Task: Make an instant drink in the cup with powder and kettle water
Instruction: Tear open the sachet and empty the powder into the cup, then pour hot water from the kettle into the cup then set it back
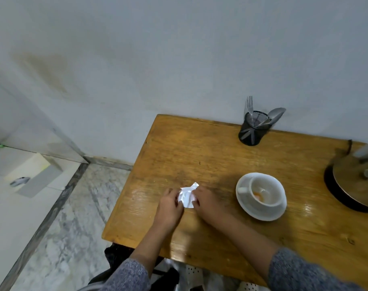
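A crumpled silvery-white sachet point(187, 195) rests on the wooden table point(210, 148), pinched from both sides. My left hand point(170, 203) grips its left edge and my right hand point(204, 201) grips its right edge. To the right stands a white cup point(264, 191) on a white saucer point(260, 215), with orange powder point(259, 196) at the bottom of the cup. A metal kettle point(357, 181) on a dark base sits at the table's right edge, partly cut off by the frame.
A black mesh holder point(253, 129) with a fork and spoons stands at the back of the table against the wall. The table's left edge drops to a marble floor point(74, 206). A pale box point(34, 175) lies on the floor at the left.
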A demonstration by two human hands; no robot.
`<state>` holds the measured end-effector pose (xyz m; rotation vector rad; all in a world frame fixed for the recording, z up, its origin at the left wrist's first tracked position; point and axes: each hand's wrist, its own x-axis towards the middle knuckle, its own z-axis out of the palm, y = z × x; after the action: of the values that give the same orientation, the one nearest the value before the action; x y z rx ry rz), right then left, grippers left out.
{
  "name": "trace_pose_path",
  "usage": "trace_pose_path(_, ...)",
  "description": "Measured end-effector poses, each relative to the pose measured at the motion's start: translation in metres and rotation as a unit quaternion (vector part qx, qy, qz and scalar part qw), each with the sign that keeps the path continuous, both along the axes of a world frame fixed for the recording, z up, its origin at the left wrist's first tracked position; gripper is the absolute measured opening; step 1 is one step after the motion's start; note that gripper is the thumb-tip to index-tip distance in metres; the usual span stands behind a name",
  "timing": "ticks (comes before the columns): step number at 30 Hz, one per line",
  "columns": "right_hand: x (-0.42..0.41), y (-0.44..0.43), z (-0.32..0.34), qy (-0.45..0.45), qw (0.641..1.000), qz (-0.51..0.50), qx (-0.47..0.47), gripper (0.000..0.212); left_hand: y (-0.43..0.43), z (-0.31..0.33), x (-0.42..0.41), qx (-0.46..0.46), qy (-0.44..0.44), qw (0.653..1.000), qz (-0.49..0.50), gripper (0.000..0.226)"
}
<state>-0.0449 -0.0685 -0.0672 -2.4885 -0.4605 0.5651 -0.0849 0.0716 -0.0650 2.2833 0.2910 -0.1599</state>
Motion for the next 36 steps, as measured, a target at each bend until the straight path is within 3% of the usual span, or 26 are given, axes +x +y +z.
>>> trace_pose_path(5, -0.006, -0.016, 0.011, 0.006, 0.999, 0.035, 0.015, 0.031, -0.002, -0.004, -0.005, 0.081, 0.006, 0.995, -0.059, 0.030)
trace_pose_path(10, 0.001, -0.064, 0.070, -0.033, 0.986, -0.081, 0.144, 0.027, -0.026, 0.014, 0.011, 0.146, -0.023, 0.987, -0.061, 0.024)
trace_pose_path(13, 0.018, -0.118, 0.119, -0.080, 0.963, -0.151, 0.208, 0.025, -0.069, 0.031, 0.024, 0.087, -0.057, 0.989, -0.101, 0.035)
trace_pose_path(19, 0.031, -0.268, 0.193, -0.266, 0.867, -0.350, 0.233, 0.021, -0.144, 0.047, 0.031, -0.027, -0.077, 0.988, -0.130, 0.027)
trace_pose_path(25, 0.008, -0.391, 0.206, -0.345, 0.740, -0.544, 0.191, 0.024, -0.174, 0.044, 0.032, -0.105, -0.073, 0.987, -0.099, 0.022)
trace_pose_path(29, -0.004, -0.432, 0.175, -0.283, 0.700, -0.621, 0.208, 0.031, -0.185, 0.032, 0.034, -0.119, -0.080, 0.989, -0.034, 0.025)
trace_pose_path(36, -0.007, -0.440, 0.127, -0.145, 0.645, -0.663, 0.352, 0.035, -0.191, 0.003, 0.033, -0.130, -0.087, 0.987, 0.029, 0.028)
